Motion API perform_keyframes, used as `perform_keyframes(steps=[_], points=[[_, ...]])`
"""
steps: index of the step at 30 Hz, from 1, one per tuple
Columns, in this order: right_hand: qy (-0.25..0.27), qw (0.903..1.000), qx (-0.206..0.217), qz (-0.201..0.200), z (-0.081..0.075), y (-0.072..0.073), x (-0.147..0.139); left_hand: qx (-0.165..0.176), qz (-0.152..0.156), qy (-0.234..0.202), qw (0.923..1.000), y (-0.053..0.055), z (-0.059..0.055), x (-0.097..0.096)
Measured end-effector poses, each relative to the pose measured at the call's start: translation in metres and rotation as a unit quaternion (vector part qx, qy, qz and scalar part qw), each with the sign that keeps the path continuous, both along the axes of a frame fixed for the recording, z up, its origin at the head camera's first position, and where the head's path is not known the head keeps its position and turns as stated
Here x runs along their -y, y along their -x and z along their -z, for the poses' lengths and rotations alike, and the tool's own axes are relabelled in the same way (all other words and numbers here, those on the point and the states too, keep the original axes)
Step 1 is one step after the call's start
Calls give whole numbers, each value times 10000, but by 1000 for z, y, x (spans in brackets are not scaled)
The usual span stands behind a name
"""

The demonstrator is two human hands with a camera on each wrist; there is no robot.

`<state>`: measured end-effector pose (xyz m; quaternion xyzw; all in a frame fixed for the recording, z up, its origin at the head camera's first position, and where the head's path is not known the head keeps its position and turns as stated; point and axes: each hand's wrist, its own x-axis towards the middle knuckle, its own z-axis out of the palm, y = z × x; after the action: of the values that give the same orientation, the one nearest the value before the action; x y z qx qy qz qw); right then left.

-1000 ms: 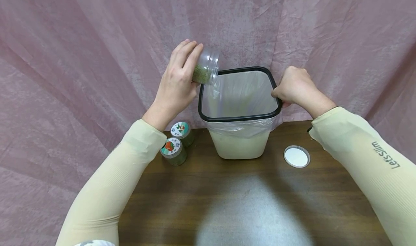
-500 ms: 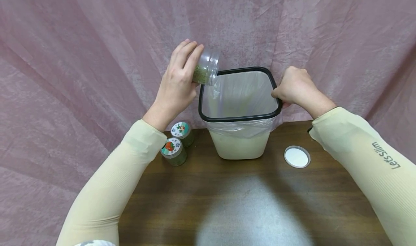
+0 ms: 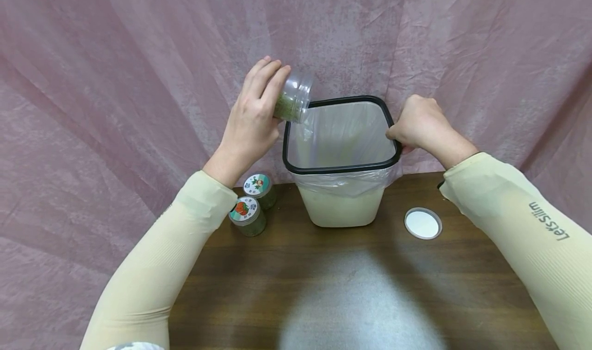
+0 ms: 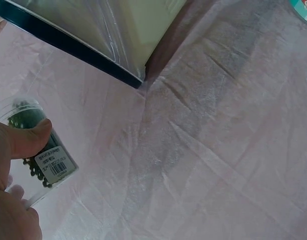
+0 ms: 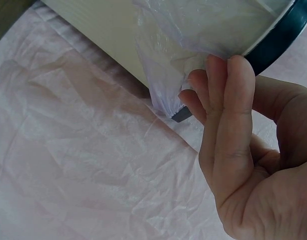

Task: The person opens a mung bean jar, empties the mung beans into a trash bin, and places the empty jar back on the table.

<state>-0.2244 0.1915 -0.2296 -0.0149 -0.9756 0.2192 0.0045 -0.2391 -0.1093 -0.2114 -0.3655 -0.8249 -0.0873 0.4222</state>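
Observation:
My left hand (image 3: 253, 106) grips a clear plastic jar (image 3: 294, 95) holding small green beads or grains. The jar is tilted with its lidless mouth facing right, at the left rim of a cream trash bin (image 3: 342, 206). In the left wrist view the thumb presses across the jar, above a barcode label (image 4: 55, 162). At the bin's right side, my right hand (image 3: 423, 126) pinches the black rim (image 3: 343, 169), thumb on top. In the right wrist view its fingers lie under the rim, against a thin clear bag (image 5: 166, 65) lining the bin.
Two lidded jars with picture labels, one nearer (image 3: 252, 221) and one behind (image 3: 265, 196), stand left of the bin. A round lid (image 3: 423, 223) lies at right on the brown wooden table (image 3: 259, 288). A pink curtain (image 3: 162, 83) hangs behind everything.
The jar in my left hand has dipped very slightly toward the bin. My right hand keeps its place on the rim.

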Motion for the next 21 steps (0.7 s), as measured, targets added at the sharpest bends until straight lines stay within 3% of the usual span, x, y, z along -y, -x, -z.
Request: perform_keyframes(steps=[21], points=[[-16, 10000, 68, 34, -3, 0, -1, -53, 32, -15, 10000, 0, -5, -2]])
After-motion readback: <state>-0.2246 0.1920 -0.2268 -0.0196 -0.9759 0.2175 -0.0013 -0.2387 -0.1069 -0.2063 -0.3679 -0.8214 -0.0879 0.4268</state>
